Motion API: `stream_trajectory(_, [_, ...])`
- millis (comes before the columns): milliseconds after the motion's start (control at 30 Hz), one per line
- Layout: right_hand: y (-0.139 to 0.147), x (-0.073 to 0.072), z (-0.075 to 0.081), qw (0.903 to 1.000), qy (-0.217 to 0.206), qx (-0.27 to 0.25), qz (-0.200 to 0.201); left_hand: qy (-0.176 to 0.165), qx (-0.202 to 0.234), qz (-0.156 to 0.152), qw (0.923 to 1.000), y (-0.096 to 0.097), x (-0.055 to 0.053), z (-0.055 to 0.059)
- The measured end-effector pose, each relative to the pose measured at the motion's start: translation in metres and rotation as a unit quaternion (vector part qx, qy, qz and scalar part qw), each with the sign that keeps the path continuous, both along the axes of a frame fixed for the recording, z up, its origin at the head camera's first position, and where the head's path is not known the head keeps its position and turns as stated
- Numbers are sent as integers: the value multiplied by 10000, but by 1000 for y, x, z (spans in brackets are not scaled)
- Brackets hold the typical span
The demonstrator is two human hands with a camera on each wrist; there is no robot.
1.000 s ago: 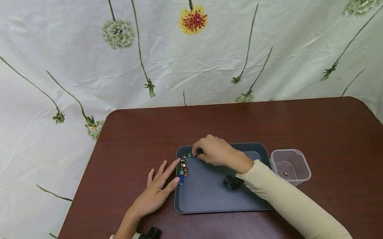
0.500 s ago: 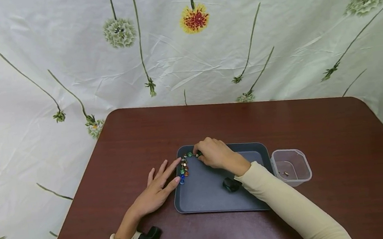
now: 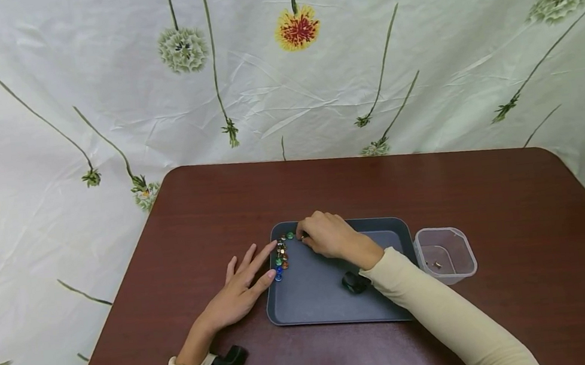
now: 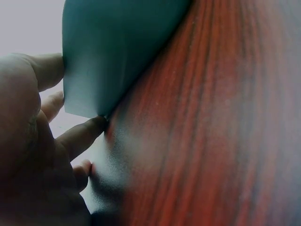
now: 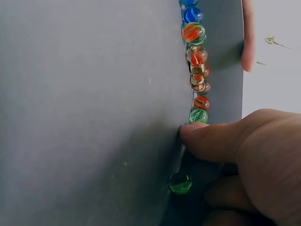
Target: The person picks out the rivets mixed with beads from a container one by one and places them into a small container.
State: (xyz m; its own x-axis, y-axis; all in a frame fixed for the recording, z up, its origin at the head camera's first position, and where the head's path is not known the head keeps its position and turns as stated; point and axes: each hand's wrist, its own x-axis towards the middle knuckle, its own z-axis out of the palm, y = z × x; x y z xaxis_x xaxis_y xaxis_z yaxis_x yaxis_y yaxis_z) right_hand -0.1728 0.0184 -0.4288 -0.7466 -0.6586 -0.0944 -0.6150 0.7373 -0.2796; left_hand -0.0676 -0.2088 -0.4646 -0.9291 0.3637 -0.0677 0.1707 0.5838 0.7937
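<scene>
Works at brown table (image 3: pixel 434 190) before flowered cloth (image 3: pixel 260 90), tub (image 3: pixel 462 254) beside tray (image 3: pixel 328 302). Spreads left hand (image 3: pixel 240 295) against tray; partly hides marbles (image 5: pixel 197 55) with right hand (image 3: pixel 331 237), cannot tell if pinching.

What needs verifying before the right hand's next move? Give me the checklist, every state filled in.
1. Tray lying flat on the table: ok.
2. Left hand at the tray's left edge, touching it: ok.
3. Row of marbles inside the tray: ok.
4. Row unbroken through to the lone green marble: not ok; in the right wrist view that one sits apart, past the thumb.
5. Right hand gripping a marble: cannot tell; its fingers are partly hidden.
6. Box upright and open beside the tray: ok; a small thing lies in it.
</scene>
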Motion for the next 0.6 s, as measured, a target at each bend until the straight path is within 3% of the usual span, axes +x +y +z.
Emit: stream_trajectory(600, [3, 3, 1, 10000, 29, -69, -27, -18, -28, 25, 10000, 1, 1, 3])
